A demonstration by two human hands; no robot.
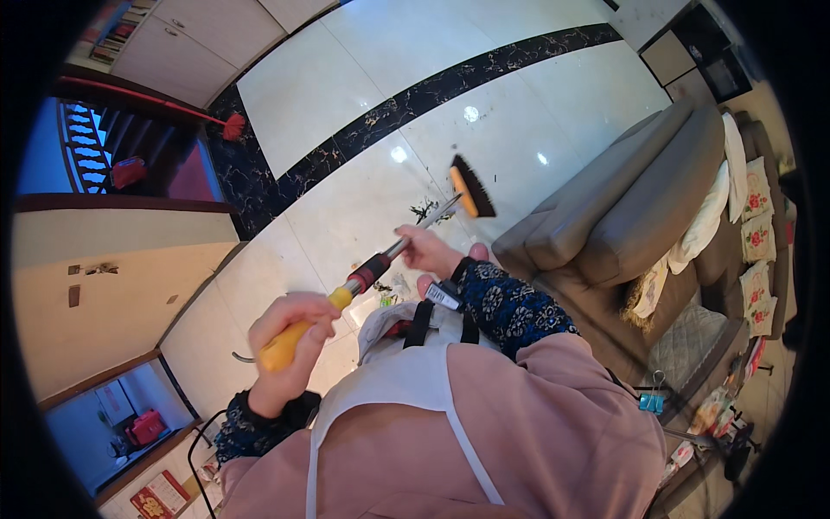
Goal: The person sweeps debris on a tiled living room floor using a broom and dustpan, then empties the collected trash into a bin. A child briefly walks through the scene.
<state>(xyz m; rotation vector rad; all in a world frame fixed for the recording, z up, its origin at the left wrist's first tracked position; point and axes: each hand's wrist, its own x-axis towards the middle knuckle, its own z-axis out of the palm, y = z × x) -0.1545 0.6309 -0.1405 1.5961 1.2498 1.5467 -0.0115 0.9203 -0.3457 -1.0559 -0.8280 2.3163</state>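
Note:
A long-handled broom runs slantwise across the view, with a steel pole (pixel 397 248), a yellow grip and a metal hook at its near end. My left hand (pixel 293 340) is closed around the yellow grip. Farther along, my right hand (pixel 428 252) grips the steel pole, above a black and red collar (pixel 371 271). The broom head (pixel 472 188), orange with dark bristles, is over the white tiled floor (pixel 350 207). Dark leafy scraps (pixel 425 210) lie close to it. More small litter (pixel 387 300) is on the tiles near my feet.
A grey-brown sofa (pixel 622 194) with cushions stands on the right. A black marble strip (pixel 415 94) crosses the floor. At the left, a red broom (pixel 232 126) rests by a stairway opening, below white cabinets (pixel 188 45). A beige wall (pixel 117 292) rises beside me.

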